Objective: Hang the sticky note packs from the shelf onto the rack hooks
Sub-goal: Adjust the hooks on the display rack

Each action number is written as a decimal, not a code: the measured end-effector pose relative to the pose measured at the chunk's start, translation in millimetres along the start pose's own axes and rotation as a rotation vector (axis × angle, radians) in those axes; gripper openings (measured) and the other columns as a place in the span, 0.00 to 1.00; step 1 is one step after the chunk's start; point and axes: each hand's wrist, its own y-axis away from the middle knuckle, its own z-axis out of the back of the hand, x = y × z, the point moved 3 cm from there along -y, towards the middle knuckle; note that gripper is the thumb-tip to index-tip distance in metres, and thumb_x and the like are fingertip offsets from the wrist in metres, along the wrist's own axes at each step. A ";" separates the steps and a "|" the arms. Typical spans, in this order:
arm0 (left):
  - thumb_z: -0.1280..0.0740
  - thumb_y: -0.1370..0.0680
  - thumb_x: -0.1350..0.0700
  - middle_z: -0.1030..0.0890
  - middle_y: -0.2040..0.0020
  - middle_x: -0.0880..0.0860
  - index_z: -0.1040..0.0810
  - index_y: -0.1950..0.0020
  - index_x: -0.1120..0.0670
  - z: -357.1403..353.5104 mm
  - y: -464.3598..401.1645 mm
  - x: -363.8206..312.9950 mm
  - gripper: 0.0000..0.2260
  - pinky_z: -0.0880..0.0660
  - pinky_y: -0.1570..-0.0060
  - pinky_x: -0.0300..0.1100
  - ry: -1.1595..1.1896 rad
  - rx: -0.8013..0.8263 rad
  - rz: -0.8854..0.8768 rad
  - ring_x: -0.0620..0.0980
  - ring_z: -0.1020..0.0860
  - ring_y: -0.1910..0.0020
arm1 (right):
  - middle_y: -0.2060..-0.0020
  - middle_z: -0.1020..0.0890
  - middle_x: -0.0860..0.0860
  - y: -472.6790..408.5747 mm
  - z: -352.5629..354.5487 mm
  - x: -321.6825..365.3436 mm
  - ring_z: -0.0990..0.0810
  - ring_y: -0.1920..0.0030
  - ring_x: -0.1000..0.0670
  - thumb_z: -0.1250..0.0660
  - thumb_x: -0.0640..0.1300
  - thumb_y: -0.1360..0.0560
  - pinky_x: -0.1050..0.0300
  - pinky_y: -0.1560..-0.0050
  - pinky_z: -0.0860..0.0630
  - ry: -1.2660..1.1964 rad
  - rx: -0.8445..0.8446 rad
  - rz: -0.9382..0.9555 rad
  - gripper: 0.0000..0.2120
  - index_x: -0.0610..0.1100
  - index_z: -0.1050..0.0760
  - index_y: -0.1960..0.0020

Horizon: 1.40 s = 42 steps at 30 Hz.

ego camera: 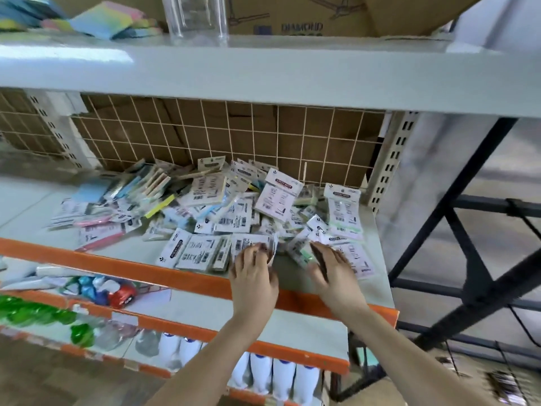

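Left hand (254, 281) fingers (257, 250) pinch a sticky note pack (251, 244) from the shelf (292, 276) pile; right hand (333, 273) fingers lie flat on another pack (355, 259).

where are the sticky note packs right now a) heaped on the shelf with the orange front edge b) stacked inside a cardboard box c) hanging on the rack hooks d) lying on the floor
a: the sticky note packs lie in a loose heap on the shelf with the orange front edge, in front of the wire grid, where both the left hand and the right hand reach into them.
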 end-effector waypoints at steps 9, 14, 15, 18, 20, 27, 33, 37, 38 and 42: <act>0.35 0.23 0.63 0.20 0.58 0.56 0.28 0.46 0.62 32.7 -13.5 -9.3 0.07 0.25 0.61 0.42 0.316 -0.200 0.041 0.54 0.20 0.58 | 0.77 0.34 0.57 -0.8 21.7 8.7 0.36 0.74 0.57 0.45 0.48 0.18 0.60 0.72 0.41 -0.400 -0.201 -0.211 0.15 0.51 0.37 0.64; 0.42 0.19 0.62 0.22 0.58 0.56 0.34 0.47 0.61 58.6 -25.5 -9.6 0.03 0.25 0.73 0.49 0.581 -0.319 0.134 0.56 0.22 0.67 | 0.75 0.33 0.59 -10.2 46.7 26.0 0.37 0.72 0.58 0.46 0.44 0.17 0.66 0.72 0.41 -0.665 -0.280 -0.272 0.17 0.45 0.35 0.65; 0.43 0.19 0.62 0.23 0.59 0.54 0.35 0.48 0.60 64.5 -26.8 -11.6 0.02 0.28 0.75 0.44 0.641 -0.342 0.124 0.53 0.24 0.70 | 0.70 0.29 0.55 -12.1 51.1 27.2 0.34 0.69 0.56 0.45 0.45 0.18 0.63 0.71 0.38 -0.737 -0.295 -0.321 0.16 0.42 0.32 0.63; 0.45 0.19 0.63 0.29 0.66 0.50 0.37 0.50 0.57 75.5 -33.1 -17.4 0.03 0.37 0.78 0.37 0.824 -0.354 0.105 0.42 0.31 0.76 | 0.55 0.20 0.44 -15.0 58.8 30.5 0.21 0.58 0.47 0.40 0.43 0.19 0.58 0.70 0.27 -1.089 -0.334 -0.575 0.07 0.46 0.26 0.54; 0.45 0.19 0.63 0.33 0.68 0.50 0.36 0.50 0.56 78.2 -37.9 -20.7 0.03 0.37 0.78 0.36 0.942 -0.292 0.136 0.40 0.33 0.76 | 0.53 0.19 0.45 -16.8 61.2 32.7 0.18 0.54 0.45 0.37 0.37 0.22 0.56 0.69 0.20 -1.362 -0.333 -0.703 0.03 0.44 0.27 0.52; 0.44 0.20 0.62 0.21 0.54 0.62 0.31 0.49 0.54 52.4 -51.4 -34.2 0.04 0.20 0.62 0.56 1.218 0.168 0.477 0.56 0.21 0.61 | 0.55 0.15 0.45 -10.5 71.9 33.6 0.15 0.57 0.46 0.32 0.40 0.24 0.51 0.62 0.19 -1.385 -0.225 -0.574 0.09 0.42 0.24 0.45; 0.41 0.20 0.59 0.19 0.50 0.62 0.27 0.46 0.54 41.9 -40.7 -66.4 0.05 0.21 0.52 0.62 1.282 0.300 0.466 0.58 0.19 0.54 | 0.51 0.20 0.49 4.8 84.1 22.7 0.22 0.48 0.47 0.32 0.46 0.24 0.49 0.55 0.23 -1.197 -0.376 -0.669 0.04 0.50 0.26 0.49; 0.42 0.20 0.61 0.16 0.57 0.54 0.26 0.51 0.54 41.8 -30.6 -85.9 0.07 0.20 0.60 0.54 1.405 0.332 0.487 0.53 0.17 0.60 | 0.48 0.21 0.47 20.8 98.8 16.1 0.23 0.44 0.44 0.33 0.46 0.23 0.42 0.44 0.23 -1.173 -0.385 -0.649 0.06 0.49 0.28 0.48; 0.43 0.20 0.62 0.15 0.60 0.52 0.26 0.53 0.53 43.4 -27.6 -92.7 0.08 0.21 0.63 0.50 1.448 0.352 0.484 0.50 0.17 0.62 | 0.47 0.21 0.46 25.3 102.6 15.4 0.23 0.44 0.44 0.33 0.46 0.23 0.44 0.47 0.22 -1.217 -0.380 -0.656 0.06 0.49 0.28 0.47; 0.46 0.19 0.58 0.15 0.57 0.53 0.23 0.50 0.52 50.3 -15.0 -118.4 0.11 0.21 0.66 0.46 1.517 0.433 0.447 0.50 0.17 0.64 | 0.45 0.20 0.45 44.0 118.9 12.1 0.20 0.45 0.44 0.33 0.45 0.23 0.48 0.54 0.20 -1.309 -0.370 -0.659 0.14 0.44 0.29 0.39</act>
